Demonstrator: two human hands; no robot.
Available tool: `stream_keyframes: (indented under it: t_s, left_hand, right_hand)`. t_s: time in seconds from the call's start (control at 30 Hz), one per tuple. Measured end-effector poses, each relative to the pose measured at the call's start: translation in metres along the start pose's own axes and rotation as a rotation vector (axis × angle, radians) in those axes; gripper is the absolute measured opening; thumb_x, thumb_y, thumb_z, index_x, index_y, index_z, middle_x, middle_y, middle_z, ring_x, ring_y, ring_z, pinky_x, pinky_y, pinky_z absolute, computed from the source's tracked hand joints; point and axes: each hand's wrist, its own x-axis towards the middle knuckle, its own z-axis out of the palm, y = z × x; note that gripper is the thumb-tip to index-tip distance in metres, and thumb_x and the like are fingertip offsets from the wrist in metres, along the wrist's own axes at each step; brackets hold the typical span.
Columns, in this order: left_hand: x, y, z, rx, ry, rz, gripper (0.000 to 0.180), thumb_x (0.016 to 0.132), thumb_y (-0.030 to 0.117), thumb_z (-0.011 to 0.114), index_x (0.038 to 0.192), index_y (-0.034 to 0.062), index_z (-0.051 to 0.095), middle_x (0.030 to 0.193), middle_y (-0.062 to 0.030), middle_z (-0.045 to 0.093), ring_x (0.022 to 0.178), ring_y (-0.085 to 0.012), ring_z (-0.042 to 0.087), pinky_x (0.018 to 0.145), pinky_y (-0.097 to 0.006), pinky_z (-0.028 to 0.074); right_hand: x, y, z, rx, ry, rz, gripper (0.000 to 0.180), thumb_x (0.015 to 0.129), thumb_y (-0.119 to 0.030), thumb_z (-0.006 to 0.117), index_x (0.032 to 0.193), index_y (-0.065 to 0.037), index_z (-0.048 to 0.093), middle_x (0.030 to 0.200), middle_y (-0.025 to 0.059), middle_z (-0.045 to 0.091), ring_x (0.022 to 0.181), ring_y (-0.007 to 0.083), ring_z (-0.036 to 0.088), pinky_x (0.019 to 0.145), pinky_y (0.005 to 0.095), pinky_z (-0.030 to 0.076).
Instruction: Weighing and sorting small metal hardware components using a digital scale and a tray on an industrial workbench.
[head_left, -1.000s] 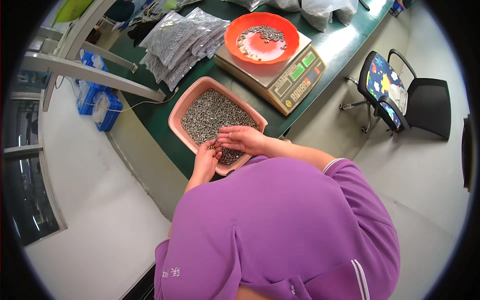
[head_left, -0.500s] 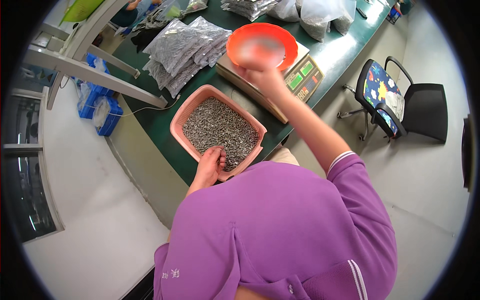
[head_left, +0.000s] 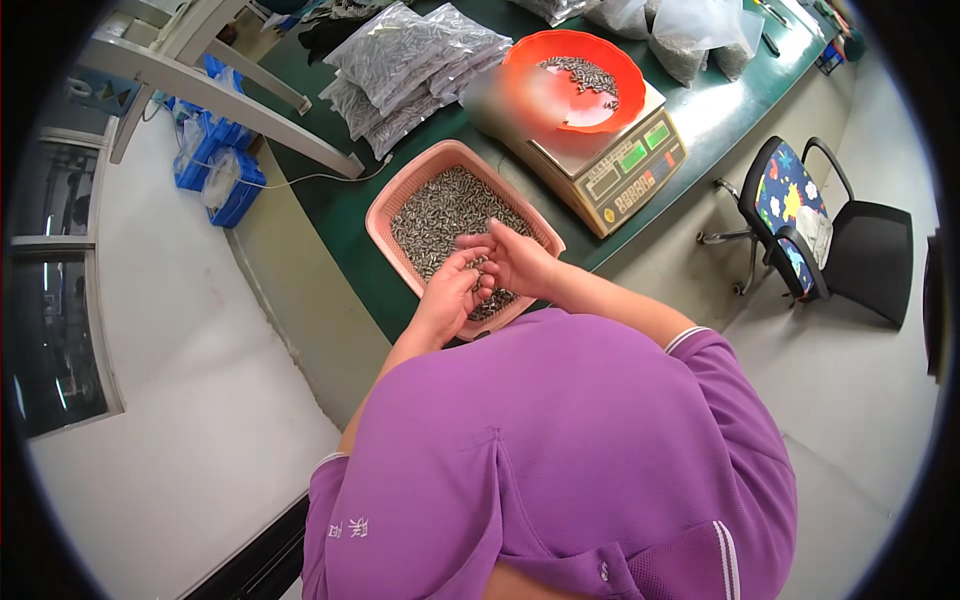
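A pink plastic basket (head_left: pixel 385 235) holds a deep layer of small silvery metal pins (head_left: pixel 445 215). Over its near right part my two hands meet. My left hand (head_left: pixel 455 295) is curled palm up, with what look like a few metal pins in its fingers. My right hand (head_left: pixel 520 262) is beside it, fingers stretched toward the left fingertips and apart, with nothing visible in them. Beyond the basket, a round orange-red dish (head_left: pixel 625 75) with a heap of the same pins sits on a digital scale (head_left: pixel 625 180). A blurred patch covers the dish's left part.
Filled clear bags (head_left: pixel 400 70) are stacked on the green table (head_left: pixel 325 230) left of the scale. More filled bags (head_left: pixel 690 45) stand at the back. A white frame post (head_left: pixel 290 145) and a cable lie at left. Blue crates (head_left: pixel 235 190) and an office chair (head_left: pixel 860 250) are on the floor.
My right hand has come back from the orange-red dish to the basket, beside my left hand. The left hand has lifted and turned up from the pins. The view has shifted slightly.
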Motion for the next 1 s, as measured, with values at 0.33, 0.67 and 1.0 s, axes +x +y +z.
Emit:
stream_keyframes:
  t_s: [0.33, 0.67, 1.0]
  left_hand:
    - [0.006, -0.01, -0.01, 0.13, 0.036, -0.077, 0.027, 0.092, 0.012, 0.036, 0.116, 0.0024, 0.044, 0.079, -0.0019, 0.052, 0.059, -0.0069, 0.043, 0.05, -0.018, 0.035]
    - [0.003, -0.007, -0.018, -0.033, -0.021, 0.003, 0.026, 0.088, 0.007, 0.035, 0.111, 0.0013, 0.045, 0.077, -0.0028, 0.051, 0.06, -0.0084, 0.044, 0.05, -0.018, 0.036]
    - [0.009, -0.011, -0.008, 0.143, -0.058, -0.132, 0.041, 0.084, 0.002, 0.034, 0.124, 0.0058, 0.038, 0.076, -0.002, 0.049, 0.057, -0.007, 0.041, 0.048, -0.017, 0.034]
  right_hand:
    - [-0.008, 0.012, 0.0, 0.068, 0.16, -0.02, 0.055, 0.094, -0.04, 0.02, 0.122, 0.002, 0.042, 0.103, 0.0095, 0.055, 0.084, 0.0196, 0.054, 0.078, 0.0325, 0.044]
    - [-0.013, 0.009, 0.006, 0.094, 0.212, -0.031, 0.059, 0.092, -0.046, 0.024, 0.126, 0.001, 0.039, 0.12, 0.0138, 0.047, 0.095, 0.0208, 0.052, 0.087, 0.0323, 0.043]
    - [-0.015, 0.011, 0.005, 0.012, 0.106, -0.025, 0.064, 0.091, -0.051, 0.023, 0.126, 0.0, 0.038, 0.11, 0.0136, 0.053, 0.076, 0.022, 0.055, 0.073, 0.0338, 0.046]
